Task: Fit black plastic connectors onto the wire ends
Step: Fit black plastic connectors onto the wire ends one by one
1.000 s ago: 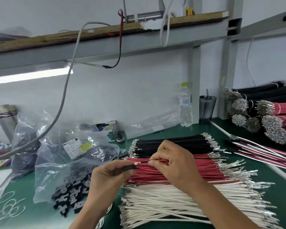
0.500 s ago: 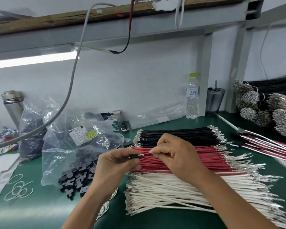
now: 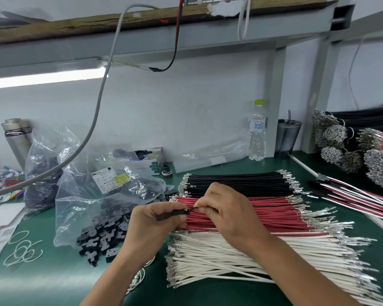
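Comparing with the frame half a second back, the hands sit a little lower and further right over the wire stacks, and a short stretch of dark wire now shows between them where the fingertips nearly met before. The left hand (image 3: 157,219) curls thumb and fingers round a small black connector (image 3: 177,212), holding it level above the near edge of the red wires (image 3: 272,208). The right hand (image 3: 227,208) comes in from the right, knuckles up, pinching a thin black wire (image 3: 192,208) between thumb and forefinger, its tip at the connector's mouth; whether the terminal is already seated inside I cannot tell, since the fingers cover the joint. The connector looks like a slim, dark, oblong block, mostly hidden in the grip.

Under the hands lie three flat stacks on the green bench (image 3: 53,281): black wires (image 3: 237,182) furthest away, red in the middle, white wires (image 3: 241,259) nearest, all with metal terminals at both ends. Left of them, loose black connectors (image 3: 102,239) spill from a clear plastic bag (image 3: 80,208).
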Motion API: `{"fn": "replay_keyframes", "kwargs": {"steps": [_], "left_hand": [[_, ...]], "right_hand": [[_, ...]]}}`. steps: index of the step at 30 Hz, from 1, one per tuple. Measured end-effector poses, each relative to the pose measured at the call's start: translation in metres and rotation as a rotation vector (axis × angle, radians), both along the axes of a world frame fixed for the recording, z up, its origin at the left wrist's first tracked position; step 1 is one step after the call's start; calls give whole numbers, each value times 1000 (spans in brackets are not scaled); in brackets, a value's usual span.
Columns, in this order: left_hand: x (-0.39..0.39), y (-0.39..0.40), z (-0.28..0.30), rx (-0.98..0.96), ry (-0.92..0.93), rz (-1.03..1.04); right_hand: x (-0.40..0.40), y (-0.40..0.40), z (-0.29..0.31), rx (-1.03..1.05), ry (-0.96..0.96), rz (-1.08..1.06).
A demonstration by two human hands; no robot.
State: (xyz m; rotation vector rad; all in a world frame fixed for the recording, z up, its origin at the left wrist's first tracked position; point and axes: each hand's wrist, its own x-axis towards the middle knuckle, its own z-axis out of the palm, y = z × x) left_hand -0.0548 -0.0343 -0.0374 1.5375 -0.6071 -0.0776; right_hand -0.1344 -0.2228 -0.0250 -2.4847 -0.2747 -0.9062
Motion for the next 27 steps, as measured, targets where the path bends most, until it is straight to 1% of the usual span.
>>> {"fn": "replay_keyframes", "kwargs": {"steps": [2,4,8,12,20,22,24,26,27], "left_hand": [[-1,-2,-2,80,-68,49],[-1,-3,-3,144,-120,94],[-2,-6,-1,98,-102,115],[-5,-9,1,109,-92,117],[-11,-9,3,117,-192,132],[-10,-12,4,104,-208,153],[-6,-17,4,36,-176,194],[2,-18,4,-38,-126,244],[4,-18,3,-57,-104,259]], "right_hand": [[1,5,-3,-60,6,-3],[3,5,-6,-69,9,-10],[6,0,-5,-10,21,-26],[8,5,-8,-23,-19,-48],[6,14,-10,-62,-74,-38],[8,11,-6,-84,-131,-99],[10,6,0,-153,-253,-182],[11,2,0,-194,-336,-187],[11,2,-2,-219,-328,-167]]}}
